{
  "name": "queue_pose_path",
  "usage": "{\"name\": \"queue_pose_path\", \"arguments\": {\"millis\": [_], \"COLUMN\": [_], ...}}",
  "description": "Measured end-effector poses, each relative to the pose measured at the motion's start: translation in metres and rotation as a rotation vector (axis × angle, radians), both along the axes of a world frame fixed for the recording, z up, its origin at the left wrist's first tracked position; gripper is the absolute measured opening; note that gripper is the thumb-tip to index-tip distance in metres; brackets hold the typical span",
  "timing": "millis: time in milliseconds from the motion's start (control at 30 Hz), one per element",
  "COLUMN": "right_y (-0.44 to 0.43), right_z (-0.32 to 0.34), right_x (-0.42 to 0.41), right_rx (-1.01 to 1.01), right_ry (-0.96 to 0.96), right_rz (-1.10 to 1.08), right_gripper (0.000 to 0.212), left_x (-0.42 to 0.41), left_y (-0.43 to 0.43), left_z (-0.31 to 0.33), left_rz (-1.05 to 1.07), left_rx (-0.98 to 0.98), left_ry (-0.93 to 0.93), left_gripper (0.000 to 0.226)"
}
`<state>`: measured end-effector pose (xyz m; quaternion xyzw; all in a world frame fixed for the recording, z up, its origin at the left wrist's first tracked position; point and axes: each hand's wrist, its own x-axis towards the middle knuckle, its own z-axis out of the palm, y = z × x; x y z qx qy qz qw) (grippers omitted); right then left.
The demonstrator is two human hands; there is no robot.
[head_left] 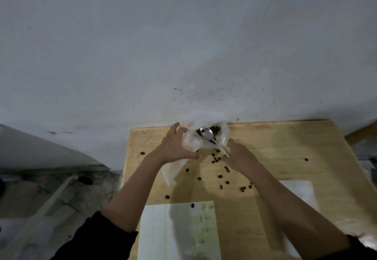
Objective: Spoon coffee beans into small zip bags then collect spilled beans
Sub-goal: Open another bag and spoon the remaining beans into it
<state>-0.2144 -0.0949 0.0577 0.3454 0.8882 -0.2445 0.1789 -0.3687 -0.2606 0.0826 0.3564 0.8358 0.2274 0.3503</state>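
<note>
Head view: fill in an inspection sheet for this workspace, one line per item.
Surface: wooden table, with beans scattered over it.
Job's things: large bag at the far edge holds coffee beans. The spoon has its bowl inside that bag. The small bag is beside the large bag's mouth. Spilled beans lie across the middle.
Clutter: printed sheet at the near edge and white sheet on the right.
Hands: left hand holds the small bag. Right hand pinches the spoon's handle.
Cables: nothing seen.
Surroundings: grey wall behind the table, rough floor to the left.
</note>
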Motion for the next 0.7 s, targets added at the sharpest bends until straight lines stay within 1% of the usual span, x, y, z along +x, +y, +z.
{"name": "queue_pose_path", "arguments": {"millis": [100, 167, 267, 333, 433, 600, 700], "right_y": [-0.001, 0.002, 0.009, 0.014, 0.020, 0.021, 0.019], "right_z": [-0.008, -0.013, -0.019, -0.019, -0.015, -0.005, 0.001], "right_x": [-0.009, -0.012, -0.012, -0.012, -0.013, -0.018, -0.019], "right_rx": [0.115, 0.117, 0.017, -0.041, -0.071, -0.102, -0.095], "right_ry": [-0.042, -0.026, 0.114, 0.229, 0.363, 0.580, 0.672], "right_rz": [0.006, -0.005, -0.142, -0.279, -0.377, -0.445, -0.457], "right_gripper": [0.034, 0.029, 0.018, 0.011, 0.005, 0.008, 0.012], "left_x": [-0.011, -0.016, -0.019, -0.019, -0.016, -0.012, -0.010], "left_y": [0.013, 0.018, 0.020, 0.019, 0.021, 0.026, 0.029], "left_z": [-0.008, -0.012, -0.017, -0.018, -0.016, -0.014, -0.016], "left_rz": [0.001, 0.009, 0.050, 0.053, -0.053, -0.129, -0.154], "left_rx": [-0.019, 0.012, 0.093, 0.112, 0.087, -0.001, -0.049], "left_ry": [-0.024, -0.049, -0.072, -0.089, -0.049, 0.012, 0.057], "left_gripper": [0.113, 0.109, 0.103, 0.107, 0.106, 0.104, 0.097]}}
